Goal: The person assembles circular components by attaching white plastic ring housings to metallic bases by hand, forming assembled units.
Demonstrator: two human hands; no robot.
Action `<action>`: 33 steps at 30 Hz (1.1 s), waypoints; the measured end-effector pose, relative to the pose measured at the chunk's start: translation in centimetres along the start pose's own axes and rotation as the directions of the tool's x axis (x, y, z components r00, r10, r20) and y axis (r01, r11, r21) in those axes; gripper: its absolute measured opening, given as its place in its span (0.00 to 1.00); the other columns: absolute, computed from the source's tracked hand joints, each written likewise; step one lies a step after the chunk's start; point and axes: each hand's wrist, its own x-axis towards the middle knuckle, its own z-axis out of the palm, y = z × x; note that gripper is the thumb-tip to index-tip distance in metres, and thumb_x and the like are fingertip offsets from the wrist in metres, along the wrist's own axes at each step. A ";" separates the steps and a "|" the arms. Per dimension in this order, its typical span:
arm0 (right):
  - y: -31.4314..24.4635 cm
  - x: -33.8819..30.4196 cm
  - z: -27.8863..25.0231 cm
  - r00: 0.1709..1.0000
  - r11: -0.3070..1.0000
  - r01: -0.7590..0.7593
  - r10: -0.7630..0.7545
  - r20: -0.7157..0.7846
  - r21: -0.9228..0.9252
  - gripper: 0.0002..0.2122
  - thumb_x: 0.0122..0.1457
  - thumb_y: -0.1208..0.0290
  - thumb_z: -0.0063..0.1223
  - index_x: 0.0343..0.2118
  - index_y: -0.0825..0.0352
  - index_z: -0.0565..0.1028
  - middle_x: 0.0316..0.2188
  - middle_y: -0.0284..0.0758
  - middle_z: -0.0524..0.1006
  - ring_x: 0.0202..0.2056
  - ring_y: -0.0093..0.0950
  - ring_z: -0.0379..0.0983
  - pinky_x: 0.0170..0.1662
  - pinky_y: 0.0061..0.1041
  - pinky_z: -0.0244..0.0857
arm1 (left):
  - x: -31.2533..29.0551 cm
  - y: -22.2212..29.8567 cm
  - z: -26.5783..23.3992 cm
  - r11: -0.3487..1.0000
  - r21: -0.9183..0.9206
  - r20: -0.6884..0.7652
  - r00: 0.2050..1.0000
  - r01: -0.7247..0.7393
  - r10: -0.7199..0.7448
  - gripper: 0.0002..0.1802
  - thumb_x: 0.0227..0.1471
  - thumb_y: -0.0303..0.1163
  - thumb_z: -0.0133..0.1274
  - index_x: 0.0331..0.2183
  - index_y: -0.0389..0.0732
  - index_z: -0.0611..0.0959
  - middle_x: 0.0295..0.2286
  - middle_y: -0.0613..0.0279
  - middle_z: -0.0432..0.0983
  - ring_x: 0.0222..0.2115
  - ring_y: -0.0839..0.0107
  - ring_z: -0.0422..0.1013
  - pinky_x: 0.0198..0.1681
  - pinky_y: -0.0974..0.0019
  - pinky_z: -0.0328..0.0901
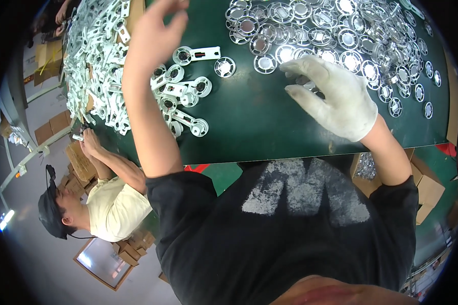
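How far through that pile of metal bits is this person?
Done, it seems: a large heap of white finished pieces at the left, with a few more lying loose beside it. In hand: the gloved right hand rests on silver discs; the bare left hand reaches toward the heap, apparently empty. Left: many discs are spread over the green table, so plenty remains.

Bare strip of dark green table surface point(254, 127) runs open between the two hands, down to the near edge. Left flank blocked by heap of white plastic handled brackets point(94, 61), spilling to mid-table. Far right blocked by pile of shiny round metal discs point(341, 35). Neighbouring person's hands point(89, 142) crowd the left edge.
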 end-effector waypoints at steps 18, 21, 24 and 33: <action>-0.1 0.9 0.2 0.967 0.936 0.036 -0.121 -0.222 -0.351 0.17 0.51 0.65 0.66 0.46 0.57 0.79 0.28 0.31 0.80 0.33 0.30 0.80 0.37 0.29 0.73 | -7.0 11.6 6.4 0.920 -0.335 -0.172 0.973 -0.205 0.155 0.18 0.44 0.20 0.66 0.40 0.36 0.83 0.31 0.58 0.76 0.30 0.69 0.74 0.35 0.67 0.70; 1.1 1.1 -0.1 0.960 0.966 -0.136 0.074 -0.271 -0.219 0.18 0.53 0.62 0.67 0.46 0.60 0.78 0.35 0.33 0.83 0.35 0.34 0.81 0.36 0.31 0.75 | -8.6 9.1 7.5 0.980 0.106 -0.129 0.974 -0.171 0.184 0.18 0.44 0.30 0.69 0.40 0.46 0.83 0.33 0.64 0.72 0.29 0.66 0.73 0.29 0.64 0.69; 1.3 1.3 -1.0 0.968 0.963 -0.149 0.095 -0.233 -0.225 0.19 0.54 0.65 0.66 0.50 0.60 0.77 0.39 0.36 0.83 0.39 0.36 0.82 0.42 0.30 0.75 | -10.0 8.8 9.4 0.964 0.235 -0.031 0.990 -0.124 0.135 0.17 0.43 0.31 0.68 0.39 0.47 0.84 0.32 0.65 0.69 0.32 0.67 0.70 0.29 0.63 0.68; 1.0 0.9 -1.5 0.983 0.945 -0.182 0.175 -0.048 -0.271 0.19 0.51 0.68 0.67 0.48 0.62 0.78 0.39 0.38 0.84 0.40 0.37 0.82 0.44 0.31 0.75 | -10.5 8.2 11.2 0.963 0.138 -0.122 0.961 -0.232 0.249 0.16 0.42 0.29 0.68 0.36 0.43 0.82 0.43 0.63 0.77 0.37 0.62 0.75 0.36 0.62 0.71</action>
